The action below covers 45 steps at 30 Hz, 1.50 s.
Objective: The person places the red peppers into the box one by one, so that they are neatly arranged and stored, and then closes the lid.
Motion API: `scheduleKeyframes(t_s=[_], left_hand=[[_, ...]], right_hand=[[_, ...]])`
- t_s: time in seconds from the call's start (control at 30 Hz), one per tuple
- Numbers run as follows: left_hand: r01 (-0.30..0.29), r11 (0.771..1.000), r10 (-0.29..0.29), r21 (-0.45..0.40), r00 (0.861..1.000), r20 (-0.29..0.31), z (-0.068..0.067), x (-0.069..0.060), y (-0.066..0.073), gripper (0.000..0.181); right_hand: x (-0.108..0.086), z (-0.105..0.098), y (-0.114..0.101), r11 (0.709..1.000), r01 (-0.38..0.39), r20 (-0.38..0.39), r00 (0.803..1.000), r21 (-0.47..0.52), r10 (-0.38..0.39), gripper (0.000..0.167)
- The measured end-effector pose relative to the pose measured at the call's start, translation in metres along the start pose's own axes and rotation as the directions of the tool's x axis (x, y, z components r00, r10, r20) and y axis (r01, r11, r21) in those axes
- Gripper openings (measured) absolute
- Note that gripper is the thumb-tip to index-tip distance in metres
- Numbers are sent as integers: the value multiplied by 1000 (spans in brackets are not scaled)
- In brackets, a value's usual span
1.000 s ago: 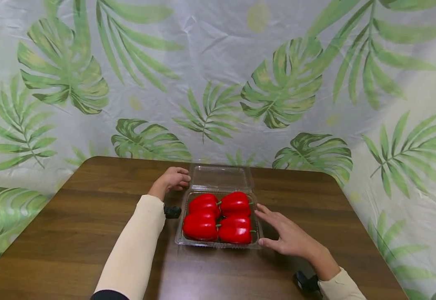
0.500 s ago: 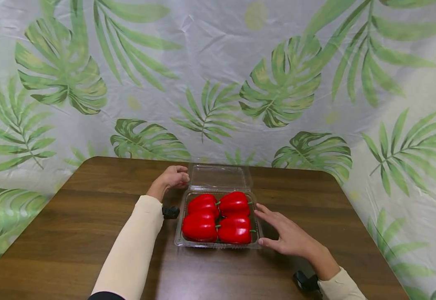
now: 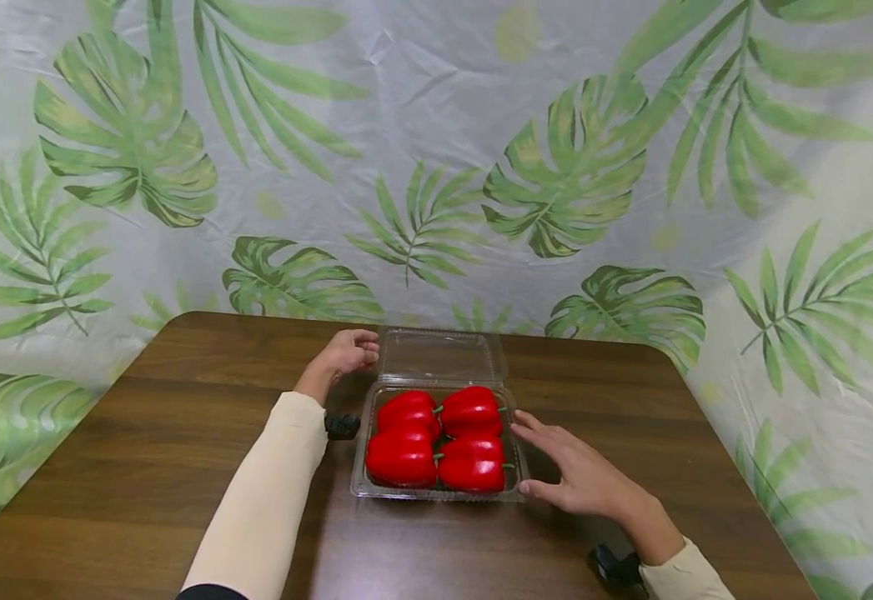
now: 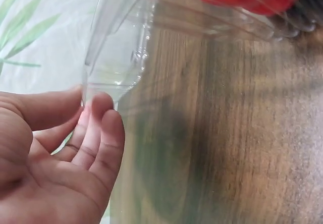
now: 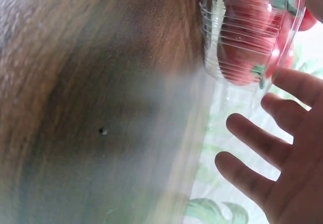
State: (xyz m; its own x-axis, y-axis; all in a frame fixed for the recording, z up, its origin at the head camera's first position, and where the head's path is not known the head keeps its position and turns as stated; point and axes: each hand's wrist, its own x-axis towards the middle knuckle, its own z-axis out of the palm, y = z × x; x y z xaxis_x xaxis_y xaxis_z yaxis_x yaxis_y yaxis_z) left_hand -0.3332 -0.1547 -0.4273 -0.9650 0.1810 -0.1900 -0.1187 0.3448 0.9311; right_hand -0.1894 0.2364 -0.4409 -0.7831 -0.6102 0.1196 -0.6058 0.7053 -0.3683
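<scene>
A clear plastic clamshell container (image 3: 436, 495) sits on the table with its lid (image 3: 439, 357) folded back. Several glossy red bell peppers (image 3: 401, 457) with green stems fill its base. My left hand (image 3: 344, 353) is at the lid's left side; in the left wrist view, thumb and fingertips pinch the edge of the lid (image 4: 117, 47). On the other side, my right hand (image 3: 582, 473) has spread, fairly straight fingers at the base's right wall. The right wrist view shows thumb and index finger by the ribbed container (image 5: 252, 37), the other fingers held away from it.
A brown wood-grain table (image 3: 181, 433) lies under everything, its far edge just behind the lid. A leaf-patterned cloth (image 3: 436, 150) hangs behind it. Black wrist cameras sit at both cuffs, the left one (image 3: 342, 427) close beside the container.
The left fingers have drawn in slightly at the lid's edge, and the hand has shifted a little. The right hand, the container and the peppers look nearly the same.
</scene>
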Motion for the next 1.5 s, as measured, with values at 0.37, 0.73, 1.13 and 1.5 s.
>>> scheduleKeyframes(t_s=[0.37,0.73,1.13,1.5], left_hand=[[21,996,-24,-86,999,-31,0,-3,19,62],[-55,993,41,-108,990,-132,3,-3,27,49],[-75,993,60,-86,983,-174,2,-3,26,45],[-96,993,79,-73,977,-200,4,-3,22,44]], right_hand=[[0,0,-1,1000,-7,0,1000,7,7,75],[1,0,-3,1000,-3,2,1000,5,3,76],[27,-11,17,993,-39,-142,988,115,56,56],[103,-24,55,767,-259,-196,874,587,445,43]])
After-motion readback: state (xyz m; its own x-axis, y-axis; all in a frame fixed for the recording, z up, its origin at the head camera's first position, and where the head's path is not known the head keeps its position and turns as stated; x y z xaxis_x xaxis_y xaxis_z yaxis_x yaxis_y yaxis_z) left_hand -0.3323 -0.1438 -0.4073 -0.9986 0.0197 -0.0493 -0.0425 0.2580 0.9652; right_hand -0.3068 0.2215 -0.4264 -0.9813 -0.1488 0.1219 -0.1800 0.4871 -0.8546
